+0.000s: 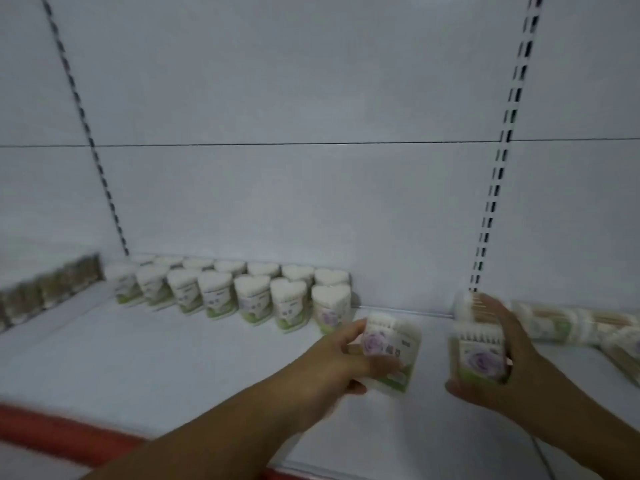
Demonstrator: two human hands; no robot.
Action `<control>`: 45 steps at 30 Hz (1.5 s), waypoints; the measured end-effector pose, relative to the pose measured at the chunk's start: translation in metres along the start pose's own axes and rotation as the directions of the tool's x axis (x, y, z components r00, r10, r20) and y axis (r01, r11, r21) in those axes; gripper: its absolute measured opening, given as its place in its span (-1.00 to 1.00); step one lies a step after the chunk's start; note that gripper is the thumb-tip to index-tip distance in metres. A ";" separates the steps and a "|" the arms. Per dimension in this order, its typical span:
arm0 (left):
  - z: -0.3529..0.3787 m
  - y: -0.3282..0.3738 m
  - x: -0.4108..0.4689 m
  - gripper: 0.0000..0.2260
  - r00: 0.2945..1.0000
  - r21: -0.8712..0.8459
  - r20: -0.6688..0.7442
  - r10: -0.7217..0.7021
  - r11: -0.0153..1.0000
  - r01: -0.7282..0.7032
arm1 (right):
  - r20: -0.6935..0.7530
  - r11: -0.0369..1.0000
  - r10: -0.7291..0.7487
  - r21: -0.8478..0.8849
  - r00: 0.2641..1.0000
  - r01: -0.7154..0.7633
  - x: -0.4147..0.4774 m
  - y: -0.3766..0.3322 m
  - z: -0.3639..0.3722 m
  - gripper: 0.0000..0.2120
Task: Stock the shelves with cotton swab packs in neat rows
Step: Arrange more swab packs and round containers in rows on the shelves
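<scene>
heart-topped cotton swab packs point(242, 296) stand upright in two rows at the back of the white shelf point(138, 358). the left pack point(393, 355), with a purple flower label, leans in the left hand point(329, 358). the right pack point(479, 356) stands upright in the right hand point(512, 348). blurred lying packs point(571, 323) rest sideways at the far right.
</scene>
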State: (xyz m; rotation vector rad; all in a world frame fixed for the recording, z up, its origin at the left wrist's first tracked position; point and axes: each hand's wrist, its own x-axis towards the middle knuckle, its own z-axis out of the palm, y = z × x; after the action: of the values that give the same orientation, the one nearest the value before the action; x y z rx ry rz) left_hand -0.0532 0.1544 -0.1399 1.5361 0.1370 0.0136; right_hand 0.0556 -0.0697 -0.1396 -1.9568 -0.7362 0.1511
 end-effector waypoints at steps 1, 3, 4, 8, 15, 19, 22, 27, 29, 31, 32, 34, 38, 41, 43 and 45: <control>-0.014 0.002 -0.010 -0.45 0.999 0.029 -0.035 0.019 0.999 -0.018 | 0.026 0.998 -0.036 0.043 0.999 0.035 0.003 -0.012 0.020 -0.01; -0.047 0.007 -0.032 -0.50 0.993 0.067 -0.100 0.055 0.997 -0.048 | 0.032 0.989 -0.106 0.103 0.994 0.102 0.011 -0.039 0.062 -0.20; -0.067 0.009 -0.043 -0.53 0.989 0.088 -0.128 0.069 0.994 -0.058 | 0.024 0.984 -0.132 0.122 0.991 0.128 0.016 -0.052 0.083 -0.33; -0.160 0.003 -0.095 -0.68 0.972 0.172 -0.217 0.084 0.984 -0.046 | 0.024 0.978 -0.168 0.131 0.986 0.163 0.043 -0.098 0.177 -0.64; -0.350 -0.014 -0.134 -0.46 0.851 0.244 -0.491 0.186 0.967 -0.071 | 0.129 0.980 -0.145 -0.119 0.981 0.161 0.094 -0.166 0.338 -0.62; -0.417 -0.028 -0.112 -0.46 0.788 0.310 -0.551 0.275 0.944 -0.113 | 0.037 0.898 -0.271 -0.350 0.962 0.266 0.111 -0.188 0.399 -0.58; -0.431 -0.039 -0.093 -0.40 0.816 0.207 -0.509 0.274 0.959 -0.193 | -0.001 0.857 -0.333 -0.417 0.943 0.302 0.127 -0.194 0.422 -0.58; -0.433 -0.048 -0.081 -0.47 0.793 0.264 -0.501 0.346 0.934 -0.240 | -0.045 0.742 -0.485 -0.550 0.873 0.384 0.141 -0.197 0.432 -0.61; -0.436 -0.049 -0.081 -0.49 0.791 0.292 -0.511 0.336 0.933 -0.208 | -0.062 0.715 -0.517 -0.578 0.854 0.392 0.141 -0.196 0.431 -0.65; -0.438 -0.052 -0.081 -0.48 0.797 0.345 -0.491 0.351 0.919 -0.192 | -0.082 0.715 -0.527 -0.581 0.846 0.390 0.141 -0.195 0.432 -0.70; -0.439 -0.053 -0.082 -0.46 0.800 0.376 -0.480 0.360 0.908 -0.183 | -0.095 0.722 -0.520 -0.580 0.849 0.377 0.139 -0.195 0.433 -0.71; -0.439 -0.052 -0.084 -0.46 0.795 0.402 -0.482 0.368 0.899 -0.172 | -0.115 0.733 -0.502 -0.582 0.857 0.351 0.138 -0.195 0.435 -0.72; -0.436 -0.049 -0.087 -0.39 0.798 0.404 -0.493 0.346 0.904 -0.141 | -0.063 0.702 -0.493 -0.618 0.868 0.354 0.135 -0.197 0.433 -0.67; -0.436 -0.047 -0.090 -0.12 0.806 0.367 -0.493 0.328 0.918 -0.149 | -0.020 0.710 -0.477 -0.598 0.879 0.372 0.125 -0.197 0.424 -0.56; -0.437 -0.042 -0.092 -0.11 0.800 0.337 -0.513 0.312 0.930 -0.147 | 0.006 0.681 -0.508 -0.610 0.861 0.406 0.115 -0.196 0.411 -0.55; -0.436 -0.038 -0.092 -0.28 0.773 0.362 -0.538 0.335 0.921 -0.147 | 0.089 0.601 -0.521 -0.668 0.849 0.439 0.105 -0.189 0.389 -0.59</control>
State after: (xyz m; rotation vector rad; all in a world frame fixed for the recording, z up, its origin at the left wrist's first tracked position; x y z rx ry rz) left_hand -0.1896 0.5781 -0.1831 1.8053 0.4547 0.7243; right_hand -0.0988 0.3475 -0.1504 -2.3087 -1.3556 -0.6560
